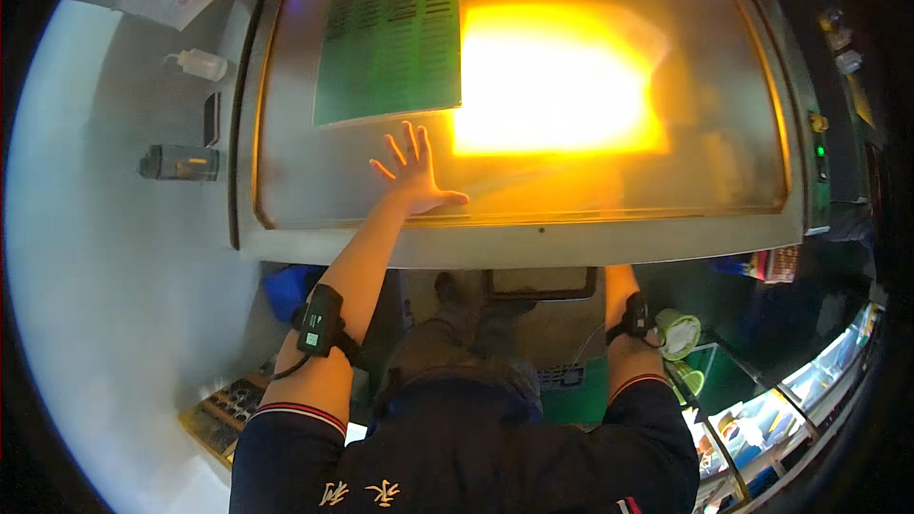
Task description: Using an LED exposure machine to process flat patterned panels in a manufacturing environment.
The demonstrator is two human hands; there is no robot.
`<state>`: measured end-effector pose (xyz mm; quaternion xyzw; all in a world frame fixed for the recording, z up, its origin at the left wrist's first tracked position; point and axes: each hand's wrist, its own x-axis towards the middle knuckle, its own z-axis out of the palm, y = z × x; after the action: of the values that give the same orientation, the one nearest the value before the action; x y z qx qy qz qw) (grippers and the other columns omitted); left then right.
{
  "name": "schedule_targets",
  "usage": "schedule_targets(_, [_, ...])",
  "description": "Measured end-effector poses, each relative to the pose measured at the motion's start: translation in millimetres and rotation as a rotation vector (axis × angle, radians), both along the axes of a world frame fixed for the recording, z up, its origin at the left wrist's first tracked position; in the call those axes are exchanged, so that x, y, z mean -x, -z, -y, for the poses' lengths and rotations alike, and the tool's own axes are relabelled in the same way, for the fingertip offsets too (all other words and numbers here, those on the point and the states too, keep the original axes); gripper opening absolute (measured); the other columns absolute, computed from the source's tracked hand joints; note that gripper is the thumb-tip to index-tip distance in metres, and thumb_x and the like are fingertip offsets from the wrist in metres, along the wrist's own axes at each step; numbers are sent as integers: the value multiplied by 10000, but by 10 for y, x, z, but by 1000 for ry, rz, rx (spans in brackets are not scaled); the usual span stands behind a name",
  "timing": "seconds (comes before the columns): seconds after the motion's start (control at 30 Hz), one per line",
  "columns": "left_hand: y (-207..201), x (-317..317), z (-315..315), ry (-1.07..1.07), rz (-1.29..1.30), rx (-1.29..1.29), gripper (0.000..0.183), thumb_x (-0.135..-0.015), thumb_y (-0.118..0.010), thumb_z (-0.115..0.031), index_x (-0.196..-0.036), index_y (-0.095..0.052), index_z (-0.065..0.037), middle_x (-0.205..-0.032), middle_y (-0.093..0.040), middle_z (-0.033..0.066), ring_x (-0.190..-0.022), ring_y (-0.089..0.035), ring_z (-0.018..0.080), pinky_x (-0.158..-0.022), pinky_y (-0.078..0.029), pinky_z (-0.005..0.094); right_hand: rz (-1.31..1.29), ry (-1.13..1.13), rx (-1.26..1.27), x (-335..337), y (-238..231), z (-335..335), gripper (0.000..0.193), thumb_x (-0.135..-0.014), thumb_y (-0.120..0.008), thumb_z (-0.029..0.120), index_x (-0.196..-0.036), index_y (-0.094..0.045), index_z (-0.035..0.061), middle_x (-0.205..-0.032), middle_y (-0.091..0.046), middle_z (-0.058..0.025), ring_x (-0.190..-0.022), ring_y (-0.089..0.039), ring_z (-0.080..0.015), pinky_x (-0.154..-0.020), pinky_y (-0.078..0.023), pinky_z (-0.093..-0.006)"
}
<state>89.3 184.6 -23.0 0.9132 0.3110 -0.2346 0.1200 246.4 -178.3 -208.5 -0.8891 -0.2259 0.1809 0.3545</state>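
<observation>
My left hand [414, 179] has its fingers spread over the translucent top of a large framed machine [333, 171]. Nothing is in it. Its fingertips lie just below the near edge of a green panel [388, 62] with rows of dark marks, probably a circuit board sheet. I cannot tell whether the palm presses on the surface. To the right of the panel glows a bright yellow-white rectangle [557, 81]. My right forearm [622, 287] goes under the machine's front edge [571, 246], which hides the hand.
On the pale ledge at left are a squeeze bottle [203, 64], a dark flat phone-like object [211, 120] and a clear lidded container [181, 163]. A switch box with a green light [820, 150] sits at right. Below it are green baskets [678, 333] and a metal rail [809, 433].
</observation>
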Motion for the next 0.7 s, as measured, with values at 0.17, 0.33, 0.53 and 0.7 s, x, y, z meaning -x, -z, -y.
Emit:
schedule_targets(0.17, [-22,-55,44,-3,-25,-17,1548,-484,-680,-862,-1520,170,-86,-1585,241,145,-1429,226,453,-1026,78,762,-100,137,-136,167,276,263,372,-828,-690,160,-1155,-578,23,-1108,-607,-101,-1023,-559,-236,-859,-470,-387])
schedule_targets(0.33, [39,33,-8,8,-4,-10,1540,-490,-645,-890,-1521,163,-80,-1587,233,146,-1429,227,450,-1022,95,760,-211,250,-273,593,434,510,362,-830,-682,158,-1153,-583,30,-1113,-608,-107,-1030,-562,-244,-859,-472,-385])
schedule_targets(0.53, [92,10,-66,3,35,0,1558,-461,-657,-891,-1525,162,-101,-1591,226,141,-1430,234,440,-1011,108,765,460,-172,202,793,-139,741,347,-811,-653,101,-1153,-603,75,-1050,-633,-144,-955,-604,-287,-849,-484,-382])
schedule_targets(0.7, [72,10,-66,-36,60,14,1571,-440,-689,-872,-1526,174,-133,-1575,282,114,-1427,249,430,-1000,111,775,-524,121,286,1654,-192,1593,467,-722,-609,-11,-1184,-626,58,-875,-669,-133,-733,-638,-280,-704,-523,-392])
